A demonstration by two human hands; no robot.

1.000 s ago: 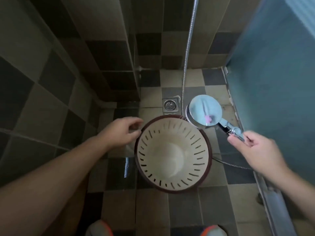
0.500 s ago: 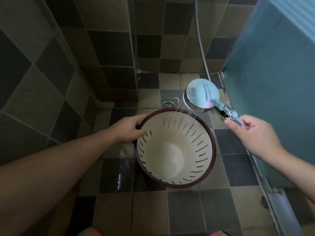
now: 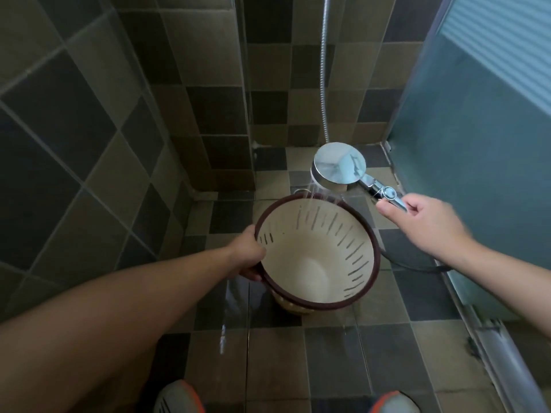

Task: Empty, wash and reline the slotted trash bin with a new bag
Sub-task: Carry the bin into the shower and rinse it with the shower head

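Probably the danger is splashing: the shower head [image 3: 340, 167] sprays on the far edge of the tilted slotted bin [image 3: 317, 253] above the tiled floor [image 3: 387, 368], so water can escape through the slots. The left hand [image 3: 249, 254] pinches the near rim — wet, it may slip. The right hand [image 3: 423, 223] curls around the handle.

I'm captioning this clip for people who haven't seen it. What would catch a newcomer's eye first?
The cream slotted bin with its dark red rim, mid-frame and tilted, gripped at its left rim by the left hand. Just beyond it, the chrome shower head, held by its handle in the right hand, sprays thin streams into the bin's far side.
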